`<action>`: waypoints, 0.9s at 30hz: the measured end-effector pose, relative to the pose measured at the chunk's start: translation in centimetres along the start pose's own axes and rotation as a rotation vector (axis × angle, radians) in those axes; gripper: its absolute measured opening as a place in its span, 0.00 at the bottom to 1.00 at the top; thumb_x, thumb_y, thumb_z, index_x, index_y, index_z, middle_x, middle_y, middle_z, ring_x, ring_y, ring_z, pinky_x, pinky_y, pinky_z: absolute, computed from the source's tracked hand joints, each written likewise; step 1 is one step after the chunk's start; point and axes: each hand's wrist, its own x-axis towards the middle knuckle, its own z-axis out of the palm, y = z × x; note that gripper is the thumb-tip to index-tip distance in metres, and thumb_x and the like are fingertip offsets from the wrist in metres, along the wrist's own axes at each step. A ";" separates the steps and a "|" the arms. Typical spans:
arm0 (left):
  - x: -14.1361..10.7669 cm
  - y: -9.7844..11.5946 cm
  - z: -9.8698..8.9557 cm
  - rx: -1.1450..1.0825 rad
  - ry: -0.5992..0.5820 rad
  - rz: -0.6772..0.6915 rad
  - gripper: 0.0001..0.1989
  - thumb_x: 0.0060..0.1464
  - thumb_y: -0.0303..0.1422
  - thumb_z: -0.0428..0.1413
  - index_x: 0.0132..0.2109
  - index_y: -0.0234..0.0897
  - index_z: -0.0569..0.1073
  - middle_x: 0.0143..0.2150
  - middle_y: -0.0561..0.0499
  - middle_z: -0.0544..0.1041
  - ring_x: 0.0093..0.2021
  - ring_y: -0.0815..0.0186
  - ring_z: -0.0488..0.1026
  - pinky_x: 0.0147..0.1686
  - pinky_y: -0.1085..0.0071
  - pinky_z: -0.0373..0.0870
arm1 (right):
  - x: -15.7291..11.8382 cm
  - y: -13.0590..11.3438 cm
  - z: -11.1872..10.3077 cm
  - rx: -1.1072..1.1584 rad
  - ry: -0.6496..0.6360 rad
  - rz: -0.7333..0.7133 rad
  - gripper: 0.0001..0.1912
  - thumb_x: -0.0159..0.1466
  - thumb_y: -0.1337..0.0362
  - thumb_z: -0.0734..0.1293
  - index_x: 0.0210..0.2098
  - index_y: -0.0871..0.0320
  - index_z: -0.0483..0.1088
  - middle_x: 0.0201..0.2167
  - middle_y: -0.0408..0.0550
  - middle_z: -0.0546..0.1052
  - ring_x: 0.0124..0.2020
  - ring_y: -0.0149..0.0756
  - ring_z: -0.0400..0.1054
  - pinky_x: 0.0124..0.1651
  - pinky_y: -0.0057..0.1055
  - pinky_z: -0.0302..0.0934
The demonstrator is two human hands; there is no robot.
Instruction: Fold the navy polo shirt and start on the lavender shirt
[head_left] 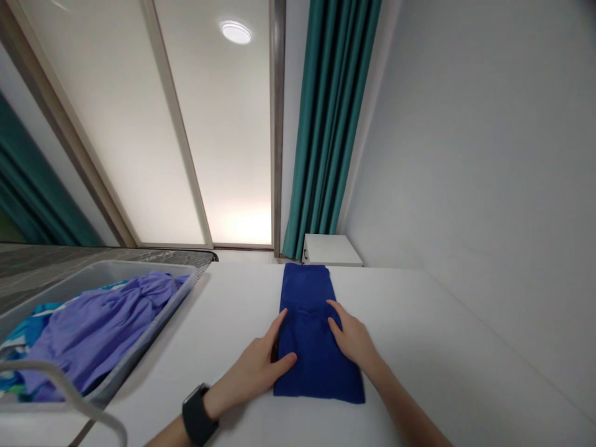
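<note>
A dark blue piece of folded cloth point(314, 366), perhaps a garment, lies lengthwise on the white table point(233, 298). Small wrinkles cross its middle. My left hand point(256, 366) rests at its left edge with thumb and index finger spread apart, the thumb on top of the fabric; the other fingers are partly hidden. On the upper right part of the cloth, my right hand point(351, 338) touches the surface with its fingertips, thumb and index finger apart. A black watch point(199, 413) is on my left wrist.
To the left stands a grey plastic bin point(153, 332) holding purple clothing point(107, 323) and blue patterned clothing point(35, 320). A pale curved bar point(69, 385) crosses the lower left corner. Beyond the table are a white cabinet point(331, 249) and a green curtain point(326, 124); a wall point(488, 155) runs along the right.
</note>
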 end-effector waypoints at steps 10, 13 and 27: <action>-2.1 0.3 0.8 0.394 -0.037 -0.023 0.16 0.59 0.36 0.50 0.52 0.44 0.74 0.32 0.51 0.76 0.37 0.60 0.69 0.42 0.66 0.64 | 1.6 -0.3 -0.5 -0.131 -0.137 0.031 0.17 0.69 0.62 0.57 0.55 0.53 0.66 0.44 0.51 0.79 0.45 0.43 0.74 0.47 0.35 0.61; -2.2 0.9 0.7 0.399 -0.052 0.008 0.15 0.60 0.35 0.49 0.52 0.46 0.73 0.33 0.53 0.77 0.35 0.62 0.69 0.43 0.67 0.63 | 1.6 0.0 -0.6 -0.098 -0.125 0.004 0.16 0.69 0.64 0.57 0.55 0.53 0.66 0.42 0.49 0.79 0.44 0.41 0.74 0.47 0.33 0.60; -3.9 -0.8 1.5 0.217 0.120 -0.063 0.21 0.67 0.44 0.38 0.48 0.43 0.72 0.39 0.49 0.75 0.41 0.59 0.70 0.43 0.64 0.65 | 0.6 0.0 -0.4 -0.061 -0.051 -0.018 0.16 0.68 0.65 0.58 0.54 0.57 0.67 0.45 0.52 0.78 0.45 0.41 0.73 0.48 0.33 0.61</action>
